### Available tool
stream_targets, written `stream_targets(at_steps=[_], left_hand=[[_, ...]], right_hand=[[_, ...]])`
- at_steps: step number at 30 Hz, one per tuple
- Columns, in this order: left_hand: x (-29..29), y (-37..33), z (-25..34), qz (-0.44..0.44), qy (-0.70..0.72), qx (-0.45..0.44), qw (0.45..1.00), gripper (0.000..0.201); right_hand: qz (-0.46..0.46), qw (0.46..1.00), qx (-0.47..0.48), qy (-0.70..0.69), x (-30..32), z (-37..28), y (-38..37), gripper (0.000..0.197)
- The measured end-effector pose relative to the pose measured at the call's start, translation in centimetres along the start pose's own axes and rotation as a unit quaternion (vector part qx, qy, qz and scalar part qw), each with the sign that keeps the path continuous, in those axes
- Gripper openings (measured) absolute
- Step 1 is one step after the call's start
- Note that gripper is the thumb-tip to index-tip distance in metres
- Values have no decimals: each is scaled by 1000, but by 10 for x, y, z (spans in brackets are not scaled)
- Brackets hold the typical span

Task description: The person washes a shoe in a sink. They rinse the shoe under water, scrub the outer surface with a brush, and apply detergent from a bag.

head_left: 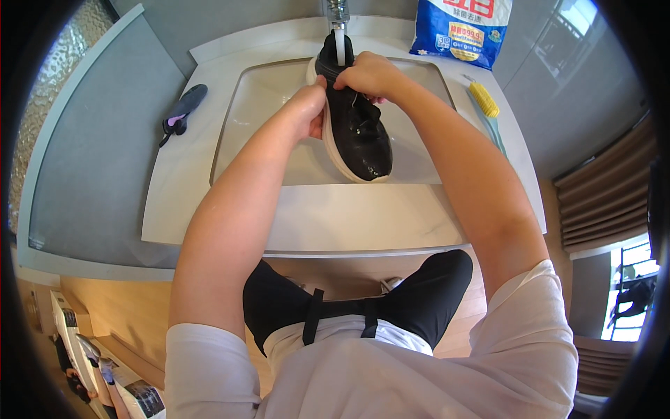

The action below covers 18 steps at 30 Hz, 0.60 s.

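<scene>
A wet black sneaker (359, 136) with a white sole is held over the sink (276, 105), its toe toward me and its heel under the faucet (338, 12). Water runs from the spout into the shoe's opening. Along the shoe's left side, my left hand (310, 108) grips the sole and edge, with the thumb up by the collar. My right hand (370, 75) is closed on the collar and tongue area from the right; some of its fingers are hidden behind the shoe.
On the counter's right lies a brush (485, 105) with yellow bristles and a pale blue handle. Behind it stands a blue and white detergent bag (460, 31). A dark grey item with a purple patch (183, 112) lies at the left, near a glass panel (105, 167).
</scene>
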<state>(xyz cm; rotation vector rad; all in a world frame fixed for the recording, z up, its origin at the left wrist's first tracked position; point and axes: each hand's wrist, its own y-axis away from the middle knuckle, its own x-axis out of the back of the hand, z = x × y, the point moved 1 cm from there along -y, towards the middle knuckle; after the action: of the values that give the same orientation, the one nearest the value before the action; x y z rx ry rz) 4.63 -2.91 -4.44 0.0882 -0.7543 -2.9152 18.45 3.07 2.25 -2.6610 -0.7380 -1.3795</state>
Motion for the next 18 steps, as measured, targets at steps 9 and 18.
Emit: stream_targets(at_steps=[9,18], left_hand=[[-3,0,-1,-4,12,14,1000,66],[-4,-6,-3,-21,7,22,1000,66]], right_hand=[[-10,1000,-4,11,0,0,1,39],[-18,999,-9,25,-2,3,-3,38]])
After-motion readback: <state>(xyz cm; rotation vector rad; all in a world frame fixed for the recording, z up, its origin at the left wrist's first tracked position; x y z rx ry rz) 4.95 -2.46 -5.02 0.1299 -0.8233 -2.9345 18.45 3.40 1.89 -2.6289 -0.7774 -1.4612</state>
